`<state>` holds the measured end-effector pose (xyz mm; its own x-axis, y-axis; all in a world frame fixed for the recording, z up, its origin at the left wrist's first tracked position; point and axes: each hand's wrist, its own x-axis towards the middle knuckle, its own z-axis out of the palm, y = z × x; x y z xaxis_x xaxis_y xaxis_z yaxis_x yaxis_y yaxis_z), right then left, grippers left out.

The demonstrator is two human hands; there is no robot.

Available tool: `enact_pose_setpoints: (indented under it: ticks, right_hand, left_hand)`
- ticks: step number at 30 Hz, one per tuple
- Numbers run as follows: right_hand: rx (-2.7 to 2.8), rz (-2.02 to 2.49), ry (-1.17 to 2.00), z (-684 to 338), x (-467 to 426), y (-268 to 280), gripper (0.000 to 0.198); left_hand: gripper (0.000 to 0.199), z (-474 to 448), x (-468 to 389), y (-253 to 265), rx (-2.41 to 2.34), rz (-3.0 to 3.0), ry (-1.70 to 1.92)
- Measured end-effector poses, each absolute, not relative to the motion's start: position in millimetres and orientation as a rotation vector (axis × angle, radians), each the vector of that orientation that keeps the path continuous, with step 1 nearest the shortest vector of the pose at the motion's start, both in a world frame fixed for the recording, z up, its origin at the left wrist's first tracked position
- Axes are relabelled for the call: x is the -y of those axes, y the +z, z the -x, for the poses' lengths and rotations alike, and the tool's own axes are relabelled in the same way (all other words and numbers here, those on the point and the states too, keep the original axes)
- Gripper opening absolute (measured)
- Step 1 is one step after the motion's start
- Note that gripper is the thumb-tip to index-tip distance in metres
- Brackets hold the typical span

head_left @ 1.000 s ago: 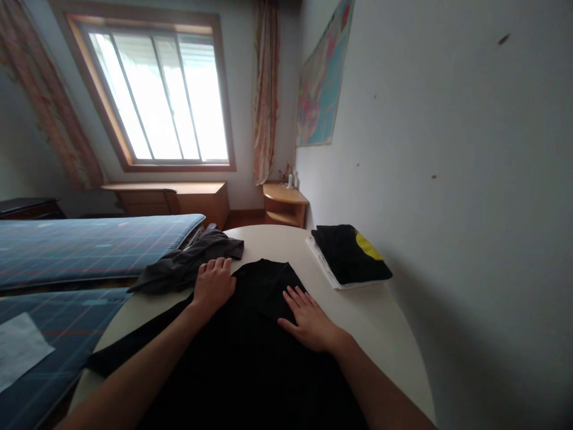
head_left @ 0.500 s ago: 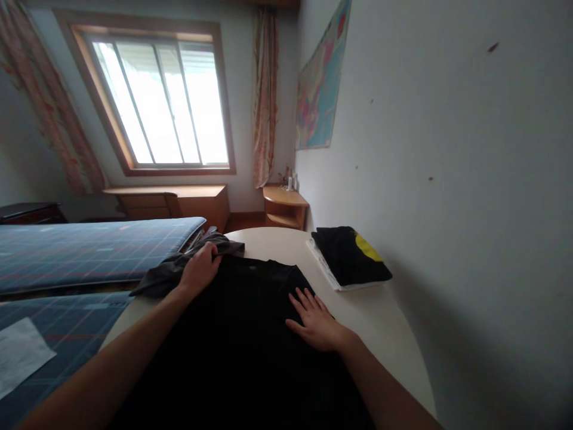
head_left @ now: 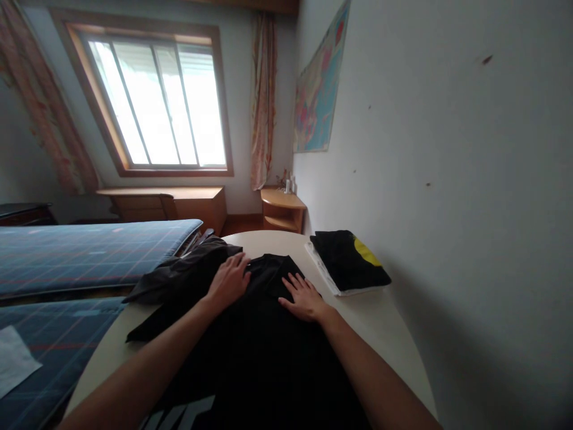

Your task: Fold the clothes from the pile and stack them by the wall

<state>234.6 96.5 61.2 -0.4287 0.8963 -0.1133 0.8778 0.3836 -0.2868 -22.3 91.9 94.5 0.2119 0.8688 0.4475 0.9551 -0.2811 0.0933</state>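
Observation:
A black T-shirt [head_left: 268, 358] lies across the round cream table [head_left: 394, 346], its neck end pointing away from me. Pale print shows near its lower left. My left hand [head_left: 229, 280] rests on the shirt's upper left part beside the collar, fingers extended. On the upper right part, my right hand [head_left: 302, 297] lies flat with its fingers spread. Dark grey cloth [head_left: 165, 278] is bunched at the table's left edge, partly covered by the black fabric. To the right sits a folded black garment with a yellow patch [head_left: 347, 257], on top of something white and folded.
Two blue plaid mattresses [head_left: 89, 254] stand left of the table, with a white sheet [head_left: 15, 361] on the lower one. A white wall [head_left: 470, 239] runs along the right. Beyond are a wooden desk [head_left: 197, 206], a corner shelf [head_left: 282, 200] and a window [head_left: 156, 101].
My left hand has moved right, and its fingers have loosened from the cloth. Black fabric now spreads further left, and pale print has come into view. My right hand has slid slightly forward.

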Motion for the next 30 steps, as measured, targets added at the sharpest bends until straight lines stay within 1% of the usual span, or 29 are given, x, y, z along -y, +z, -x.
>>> enact_pose_setpoints:
  ticks: [2, 3, 6, 8, 11, 14, 19, 22, 23, 25, 27, 30]
  right_hand:
    - [2.540, 1.546, 0.442, -237, -95, 58, 0.079]
    - [2.521, 1.472, 0.454, -240, -94, 57, 0.075]
    - [2.325, 1.244, 0.525, -251, -89, 58, 0.051]
    - [2.139, 1.226, 0.476, -262, -86, 61, 0.041]
    - [1.990, 1.474, 0.336, -279, -84, 67, 0.033]
    - [1.962, 1.713, 0.347, -295, -83, 71, 0.030]
    - [2.002, 1.856, 0.412, -308, -82, 69, 0.023]
    - [1.971, 1.877, 0.411, -310, -86, 64, 0.021]
    - [1.957, 1.872, 0.415, -310, -87, 63, 0.021]
    - [1.932, 1.851, 0.436, -311, -90, 60, 0.022]
    - [1.922, 1.811, 0.477, -313, -91, 58, 0.020]
    - [1.911, 1.701, 0.589, -315, -90, 57, 0.020]
  left_hand:
    - [0.054, -6, -78, 71, 1.778, 2.414, -0.568]
    - [0.059, -17, -73, 60, 1.839, 2.458, -0.519]
    - [0.058, -34, -64, 38, 1.943, 2.493, -0.413]
    - [0.057, -35, -62, 32, 1.944, 2.482, -0.418]
    - [0.059, -30, -63, 32, 1.912, 2.499, -0.456]
    - [0.061, -28, -63, 33, 1.903, 2.515, -0.456]
    - [0.069, -31, -62, 36, 1.909, 2.543, -0.437]
    - [0.076, -31, -59, 39, 1.852, 2.550, -0.574]
    - [0.073, -30, -58, 40, 1.786, 2.570, -0.632]
    - [0.058, -28, -57, 41, 1.616, 2.649, -0.696]
    - [0.046, -26, -57, 41, 1.506, 2.738, -0.684]
    - [0.045, -25, -59, 38, 1.515, 2.807, -0.651]
